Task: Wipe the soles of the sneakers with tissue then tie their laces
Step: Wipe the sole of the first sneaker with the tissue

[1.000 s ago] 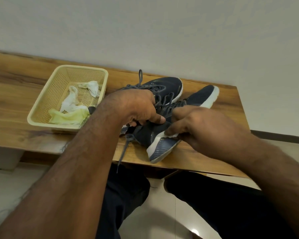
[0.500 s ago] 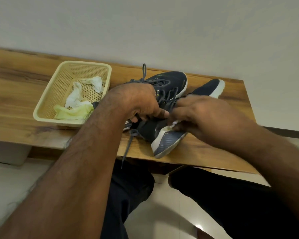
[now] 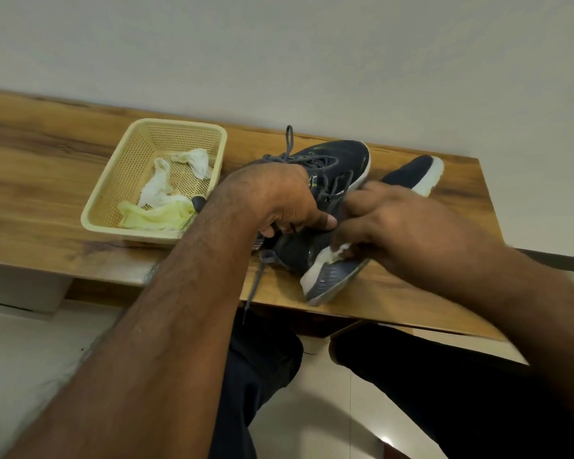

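Basket left — sneakers right.

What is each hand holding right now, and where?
Left hand grips the tilted dark navy sneaker near its heel collar; right hand pinches white tissue against its sole edge.

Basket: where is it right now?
Head view: the basket sits on the table, left of the sneakers, beside the left hand, with tissues inside.

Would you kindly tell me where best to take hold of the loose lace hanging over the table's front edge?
Pinch the lace near its free end, coming from the front: it probably hangs clear below the table edge.
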